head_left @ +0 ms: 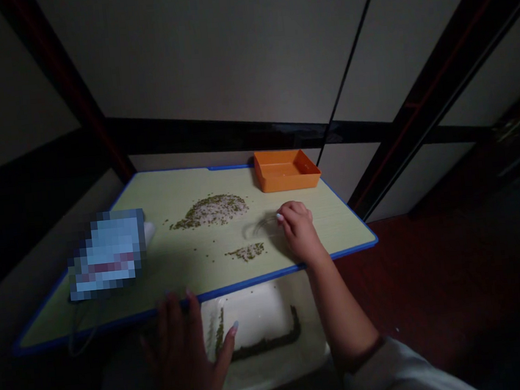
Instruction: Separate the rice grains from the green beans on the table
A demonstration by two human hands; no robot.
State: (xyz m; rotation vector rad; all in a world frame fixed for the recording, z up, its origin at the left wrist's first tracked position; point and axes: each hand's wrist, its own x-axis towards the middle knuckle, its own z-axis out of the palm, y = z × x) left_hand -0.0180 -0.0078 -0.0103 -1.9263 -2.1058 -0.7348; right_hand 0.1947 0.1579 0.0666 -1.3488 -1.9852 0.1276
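Note:
My right hand (296,228) is closed over the right part of the pale, blue-edged tabletop (327,228). It pinches a thin, see-through curved thing (258,224), too blurred for me to name. Just left of and below that lies a small heap of green and whitish grains (248,252). Farther back spreads a larger heap of the same grains (215,210). My left hand (185,343) is open, its fingers spread at the table's near edge and its thumb over a white tub (253,315). Dark green grains (269,344) line the tub's sides below the edge.
An orange open box (288,180) stands at the table's back right corner. A pixelated blue-white object (109,252) sits at the left, with a thin cord loop hanging near the edge. Pale cabinet panels (228,51) rise behind the table. Reddish floor (409,266) shows at the right.

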